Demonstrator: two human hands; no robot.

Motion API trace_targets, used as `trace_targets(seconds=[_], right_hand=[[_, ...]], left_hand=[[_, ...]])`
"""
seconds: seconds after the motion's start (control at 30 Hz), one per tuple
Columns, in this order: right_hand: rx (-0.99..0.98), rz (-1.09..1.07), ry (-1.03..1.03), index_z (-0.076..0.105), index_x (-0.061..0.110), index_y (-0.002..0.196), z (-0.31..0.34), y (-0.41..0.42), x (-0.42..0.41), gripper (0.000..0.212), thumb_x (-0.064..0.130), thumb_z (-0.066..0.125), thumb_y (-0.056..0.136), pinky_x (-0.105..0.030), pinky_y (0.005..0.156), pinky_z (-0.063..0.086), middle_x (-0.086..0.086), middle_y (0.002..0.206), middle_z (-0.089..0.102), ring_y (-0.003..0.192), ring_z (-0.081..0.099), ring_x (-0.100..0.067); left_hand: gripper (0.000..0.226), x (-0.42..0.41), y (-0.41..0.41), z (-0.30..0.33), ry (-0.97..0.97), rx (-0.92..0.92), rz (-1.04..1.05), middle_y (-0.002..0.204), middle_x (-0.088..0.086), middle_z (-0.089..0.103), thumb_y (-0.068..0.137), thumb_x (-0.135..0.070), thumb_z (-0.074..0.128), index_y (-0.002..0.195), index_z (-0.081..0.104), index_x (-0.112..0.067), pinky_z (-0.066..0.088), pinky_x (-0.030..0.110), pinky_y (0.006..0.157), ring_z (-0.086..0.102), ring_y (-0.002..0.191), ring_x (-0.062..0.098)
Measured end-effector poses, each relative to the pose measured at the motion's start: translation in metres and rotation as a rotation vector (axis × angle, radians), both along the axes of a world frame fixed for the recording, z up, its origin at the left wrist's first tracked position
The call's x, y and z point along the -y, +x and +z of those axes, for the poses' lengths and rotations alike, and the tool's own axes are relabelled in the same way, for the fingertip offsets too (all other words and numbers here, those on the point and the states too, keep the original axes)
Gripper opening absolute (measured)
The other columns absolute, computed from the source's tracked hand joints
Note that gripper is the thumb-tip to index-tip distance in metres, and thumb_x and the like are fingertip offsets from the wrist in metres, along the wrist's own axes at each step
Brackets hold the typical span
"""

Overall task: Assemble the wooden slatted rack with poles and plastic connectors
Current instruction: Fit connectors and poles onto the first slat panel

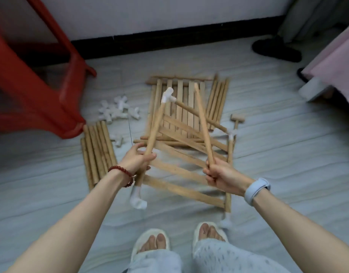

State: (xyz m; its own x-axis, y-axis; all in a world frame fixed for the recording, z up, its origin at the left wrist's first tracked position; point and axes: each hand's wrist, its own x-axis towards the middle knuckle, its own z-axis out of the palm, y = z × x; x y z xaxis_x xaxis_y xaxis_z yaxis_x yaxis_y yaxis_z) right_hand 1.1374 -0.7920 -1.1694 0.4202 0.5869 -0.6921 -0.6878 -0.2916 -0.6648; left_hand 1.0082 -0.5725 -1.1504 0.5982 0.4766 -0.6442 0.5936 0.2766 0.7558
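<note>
Above the slatted panel that hangs tilted in front of our knees, our left hand is wrapped around the panel's left side pole, and our right hand is curled around a loose pole that slants up and away from us. At the far end of the left side pole sits a white plastic connector, with a cross pole running from it to another connector on the panel's right side. A third connector caps the near end on the left, and a fourth seems to sit at the near right, though blur makes it hard to read.

We judge the work to be early: one panel is framed with some connectors on. Beyond the held panel a second slatted panel lies flat on the floor, with more poles to its right, a bundle of poles to the held panel's left, and a heap of spare connectors beyond that bundle. A small wooden mallet lies just right of the held panel.

Whether the loose pole's far tip touches anything we cannot tell.
</note>
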Motion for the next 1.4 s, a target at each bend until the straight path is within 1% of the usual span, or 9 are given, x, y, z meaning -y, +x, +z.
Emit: trace_targets(seconds=[0.2, 0.33, 0.47, 0.67, 0.83, 1.0, 1.13, 1.3, 1.4], right_hand=[[0.391, 0.039, 0.042, 0.052, 0.019, 0.093, 0.049, 0.007, 0.015, 0.003, 0.019, 0.050, 0.096, -0.018, 0.044, 0.027, 0.008, 0.057, 0.033, 0.046, 0.031, -0.004], [0.661, -0.117, -0.004, 0.050, 0.020, 0.074, 0.085, 0.011, 0.021, 0.024, 0.030, 0.048, 0.096, -0.022, 0.052, 0.039, 0.008, 0.057, 0.048, 0.053, 0.046, -0.009], [0.596, -0.163, 0.127, 0.053, 0.018, 0.085, 0.113, 0.006, 0.032, 0.018, 0.029, 0.045, 0.098, -0.025, 0.062, 0.051, 0.004, 0.071, 0.066, 0.065, 0.064, -0.011], [0.573, -0.131, 0.219, 0.051, 0.016, 0.095, 0.141, -0.010, 0.036, 0.016, 0.028, 0.041, 0.099, -0.028, 0.070, 0.053, -0.003, 0.078, 0.072, 0.075, 0.068, -0.017], [0.820, -0.026, -0.004, 0.050, 0.024, 0.088, 0.155, -0.020, 0.029, 0.016, 0.031, 0.041, 0.099, -0.013, 0.065, 0.045, 0.003, 0.079, 0.064, 0.076, 0.062, -0.010], [1.183, 0.046, -0.335, 0.040, 0.022, 0.088, 0.163, -0.019, 0.026, 0.022, 0.039, 0.033, 0.099, -0.033, 0.058, 0.037, 0.005, 0.069, 0.050, 0.064, 0.050, -0.018], [1.327, 0.150, -0.457, 0.035, 0.022, 0.090, 0.158, -0.018, 0.015, 0.021, 0.039, 0.029, 0.100, -0.036, 0.065, 0.038, 0.005, 0.068, 0.052, 0.067, 0.054, -0.025], [1.433, 0.355, -0.497, 0.034, 0.025, 0.091, 0.139, -0.027, -0.009, 0.019, 0.039, 0.028, 0.100, -0.036, 0.073, 0.042, 0.007, 0.063, 0.051, 0.063, 0.056, -0.019], [1.434, 0.475, -0.513, 0.035, 0.025, 0.092, 0.132, -0.030, -0.022, 0.020, 0.042, 0.028, 0.100, -0.035, 0.073, 0.044, 0.007, 0.066, 0.051, 0.065, 0.057, -0.018]], left_hand=[[0.071, 0.031, 0.033, 0.084, 0.137, 0.218, -0.238, 0.115, 0.011, 0.055, 0.083, 0.005, 0.060, 0.142, 0.032, -0.025, 0.057, 0.027, 0.060, 0.064, 0.076, 0.019], [0.063, 0.065, 0.062, 0.130, 0.196, 0.314, -0.138, 0.110, 0.015, 0.057, 0.085, 0.004, 0.056, 0.142, 0.036, -0.016, 0.053, 0.019, 0.050, 0.062, 0.056, 0.012], [0.055, 0.085, 0.076, 0.166, 0.127, 0.332, 0.004, 0.090, -0.002, 0.055, 0.084, 0.003, 0.059, 0.135, 0.046, -0.012, 0.057, 0.024, 0.054, 0.061, 0.059, 0.015], [0.030, 0.096, 0.078, 0.198, -0.054, 0.264, 0.323, 0.081, 0.007, 0.059, 0.083, 0.000, 0.058, 0.110, 0.056, -0.015, 0.053, 0.027, 0.048, 0.058, 0.056, 0.021], [0.009, 0.084, 0.071, 0.210, -0.339, 0.189, 0.452, 0.072, 0.005, 0.051, 0.088, -0.010, 0.054, 0.097, 0.050, -0.008, 0.051, 0.029, 0.059, 0.051, 0.056, 0.016], [0.002, 0.080, 0.040, 0.203, -0.526, 0.208, 0.500, 0.090, 0.017, 0.060, 0.093, 0.000, 0.045, 0.091, 0.047, 0.000, 0.054, 0.037, 0.080, 0.062, 0.091, 0.026], [0.026, 0.073, 0.027, 0.201, -0.341, 0.027, 0.198, 0.084, 0.014, 0.056, 0.093, -0.031, 0.055, 0.089, 0.059, -0.005, 0.056, 0.040, 0.060, 0.060, 0.078, 0.027], [0.067, 0.052, 0.015, 0.188, -0.345, 0.038, 0.059, 0.094, 0.011, 0.055, 0.083, -0.068, 0.044, 0.113, 0.052, -0.009, 0.052, 0.041, 0.067, 0.057, 0.074, 0.025], [0.065, 0.044, 0.007, 0.167, 0.093, -0.021, -0.140, 0.115, 0.009, 0.052, 0.088, -0.064, 0.039, 0.132, 0.045, -0.016, 0.044, 0.035, 0.077, 0.050, 0.098, 0.024]])
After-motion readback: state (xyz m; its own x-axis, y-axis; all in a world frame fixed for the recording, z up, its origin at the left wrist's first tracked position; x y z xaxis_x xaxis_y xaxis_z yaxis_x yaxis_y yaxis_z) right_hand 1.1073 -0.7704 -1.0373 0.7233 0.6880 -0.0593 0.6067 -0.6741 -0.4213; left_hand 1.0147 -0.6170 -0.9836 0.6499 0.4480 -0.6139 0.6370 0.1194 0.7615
